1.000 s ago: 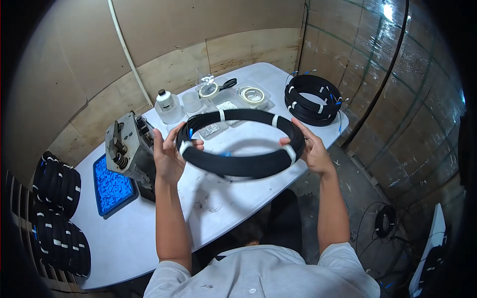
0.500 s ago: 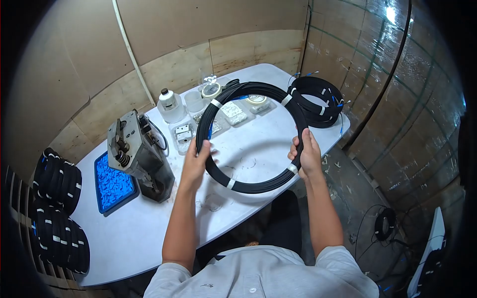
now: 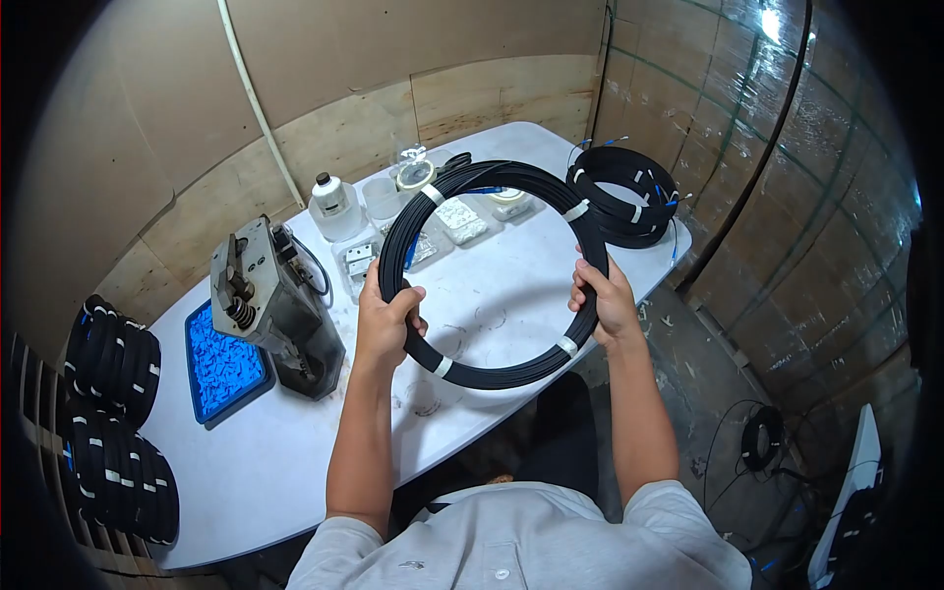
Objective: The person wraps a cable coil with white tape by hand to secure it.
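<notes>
The left hand (image 3: 385, 317) and right hand (image 3: 602, 300) each closed around opposite sides of the black cable coil (image 3: 492, 270), holding it upright above the white table (image 3: 511, 295), its taped bands facing the person. Beyond lay stacked coils (image 3: 621, 195).

A black cable coil (image 3: 492, 369) with white tape bands; blue parts in a blue tray (image 3: 200, 405); white table (image 3: 511, 285).

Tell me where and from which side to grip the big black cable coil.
Grip the black cable coil on its opposite side arcs, as the left hand and right hand do, coming from outside. It is a wide, thin, floppy ring tilted toward the camera; the white tape bands keep the strands bundled.
</notes>
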The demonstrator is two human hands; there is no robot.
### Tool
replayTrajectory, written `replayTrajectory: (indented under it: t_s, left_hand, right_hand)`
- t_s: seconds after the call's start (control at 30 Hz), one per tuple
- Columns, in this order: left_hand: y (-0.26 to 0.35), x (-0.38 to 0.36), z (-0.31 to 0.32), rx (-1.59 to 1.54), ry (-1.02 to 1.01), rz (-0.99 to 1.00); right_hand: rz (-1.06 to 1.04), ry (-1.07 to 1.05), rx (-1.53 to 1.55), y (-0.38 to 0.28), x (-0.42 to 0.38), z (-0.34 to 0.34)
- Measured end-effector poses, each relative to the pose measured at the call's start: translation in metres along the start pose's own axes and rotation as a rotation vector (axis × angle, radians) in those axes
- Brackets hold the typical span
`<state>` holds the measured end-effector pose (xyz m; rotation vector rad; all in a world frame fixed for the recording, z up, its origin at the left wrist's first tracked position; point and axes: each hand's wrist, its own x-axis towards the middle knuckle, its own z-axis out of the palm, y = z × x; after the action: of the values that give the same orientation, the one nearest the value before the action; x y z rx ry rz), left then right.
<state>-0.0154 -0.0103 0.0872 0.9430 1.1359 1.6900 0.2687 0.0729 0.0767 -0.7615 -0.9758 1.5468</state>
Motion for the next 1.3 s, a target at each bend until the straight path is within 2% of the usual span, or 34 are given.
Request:
replayTrajectory:
  t_s: [0.2,0.37,0.43,0.5,0.57,0.6,0.7,0.77,0.83,0.9,0.97,1.03,1.07,1.1,1.17,1.3]
  left_hand:
    - [0.000,0.014,-0.007,-0.051,-0.047,-0.046]
    - [0.003,0.016,-0.012,-0.080,-0.088,0.010]
    - [0.007,0.015,-0.009,-0.130,-0.021,0.055]
    - [-0.009,0.019,-0.019,-0.123,-0.091,0.099]
    - [-0.032,0.013,-0.018,-0.402,-0.102,0.067]
    - [-0.056,0.011,-0.019,-0.463,-0.109,-0.025]
    - [-0.091,-0.020,0.014,-0.639,-0.229,-0.132]
    - [-0.069,-0.033,0.050,-0.609,-0.036,-0.004]
    - [-0.060,-0.018,0.051,-0.686,0.127,0.036]
    - [-0.042,-0.013,0.044,-0.758,0.125,0.007]
    - [-0.032,-0.009,0.029,-0.704,0.063,0.001]
    - [-0.027,-0.004,0.015,-0.604,0.020,0.016]
    - [-0.023,-0.005,0.010,-0.553,-0.002,0.011]
    - [-0.018,-0.005,0.006,-0.502,-0.024,0.008]
    - [-0.010,-0.003,0.000,-0.441,-0.027,-0.013]
    - [-0.002,0.009,-0.011,-0.379,-0.023,-0.090]
  right_hand:
    - [-0.021,-0.026,-0.033,-0.007,-0.006,0.006]
    - [-0.040,0.001,0.097,-0.005,-0.011,0.007]
    - [-0.061,0.005,0.119,-0.004,-0.013,0.010]
    - [-0.150,0.050,0.137,-0.003,-0.017,0.015]
    - [-0.200,0.061,0.170,0.004,-0.014,0.018]
    - [-0.246,0.073,0.201,0.008,-0.012,0.021]
    - [-0.320,0.087,0.338,0.017,-0.013,0.039]
    - [-0.332,0.072,0.381,0.034,-0.014,0.047]
    - [-0.343,-0.056,0.397,0.049,-0.017,0.046]
    - [-0.355,-0.117,0.356,0.049,-0.012,0.041]
    - [-0.364,-0.169,0.225,0.039,-0.006,0.030]
    - [-0.256,-0.106,0.255,0.025,0.008,0.022]
    - [-0.283,-0.097,0.218,0.013,0.009,0.019]
    - [-0.208,-0.050,0.180,0.007,0.014,0.016]
    - [-0.135,-0.112,0.084,0.010,0.018,-0.002]
    - [-0.144,-0.079,0.082,0.009,-0.004,0.013]
